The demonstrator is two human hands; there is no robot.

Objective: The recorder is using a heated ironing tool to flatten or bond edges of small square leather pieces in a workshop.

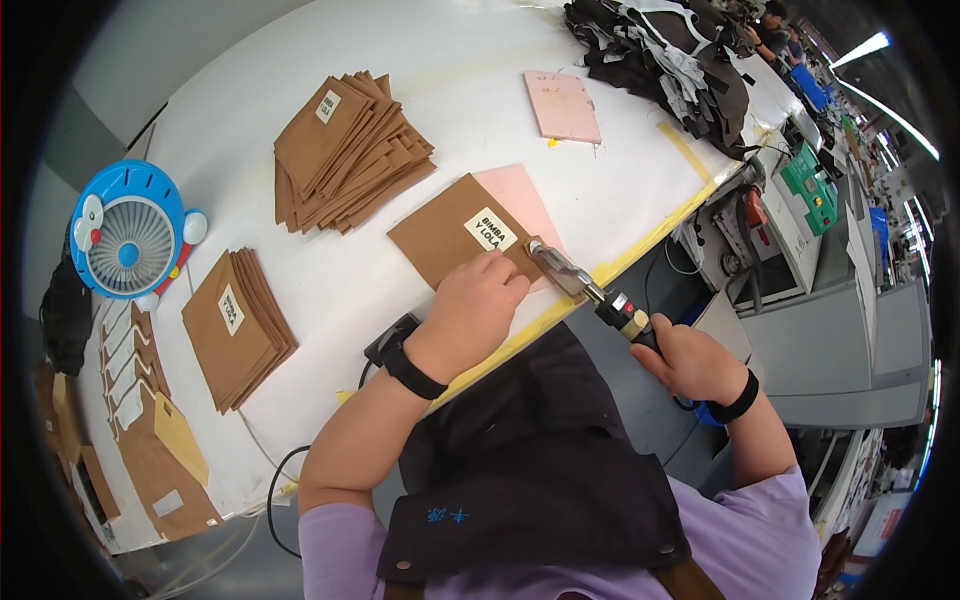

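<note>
In front of me a flat brown piece [440, 232] with a white printed label [489, 229] lies on the white table, partly over a pink sheet [515, 190]. My left hand [470, 310] rests on its near edge by the label, fingers curled together and pressing it down. A handheld tool [612, 305] with a black grip and a shiny metal barrel is gripped in my right hand [690, 360], beyond the table edge. Its metal end reaches the right corner of the brown piece; whether it touches cannot be made out.
Brown labelled pieces form a large stack [350, 150] farther back and a smaller stack [240, 325] at the left. A blue fan [128, 228] stands beside them. Dark fabric [690, 70] is heaped at the far right, near a pink pad [562, 105]. Yellow tape [640, 255] lines the table edge.
</note>
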